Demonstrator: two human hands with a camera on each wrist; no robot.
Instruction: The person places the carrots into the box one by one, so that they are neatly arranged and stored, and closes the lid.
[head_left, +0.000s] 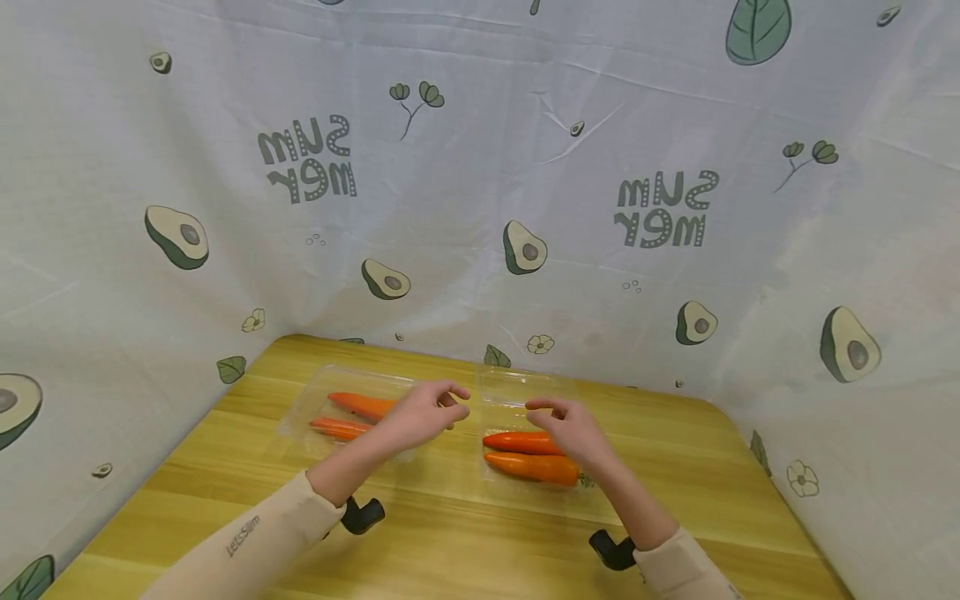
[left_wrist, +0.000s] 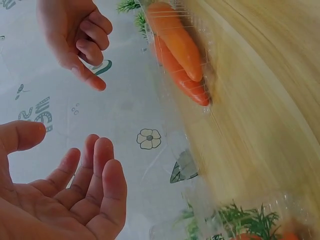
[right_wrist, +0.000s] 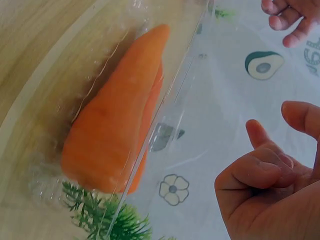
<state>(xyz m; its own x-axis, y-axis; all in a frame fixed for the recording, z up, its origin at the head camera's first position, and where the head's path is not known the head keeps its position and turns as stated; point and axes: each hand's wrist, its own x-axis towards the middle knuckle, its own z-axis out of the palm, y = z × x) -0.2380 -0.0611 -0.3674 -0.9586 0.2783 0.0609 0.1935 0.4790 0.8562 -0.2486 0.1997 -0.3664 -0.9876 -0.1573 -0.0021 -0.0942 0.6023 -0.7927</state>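
Two clear plastic boxes stand on the table. Inside the left box [head_left: 300,408] lie two carrots [head_left: 348,403], partly hidden by my left arm. My left hand [head_left: 422,414] hovers beside that box with its fingers loosely bent and nothing in them. Two more carrots [head_left: 531,467] lie side by side in the right box [head_left: 513,386], green tops toward the right. Above their thick ends my right hand [head_left: 572,429] hangs in the air, holding nothing. In the right wrist view, its fingers [right_wrist: 250,172] are bent unevenly, apart from the carrot [right_wrist: 112,120] in the box.
The wooden table [head_left: 450,542] meets a pale curtain [head_left: 450,192] printed with avocados and leaves at the back and sides. Black wrist mounts [head_left: 363,517] sit below both forearms.
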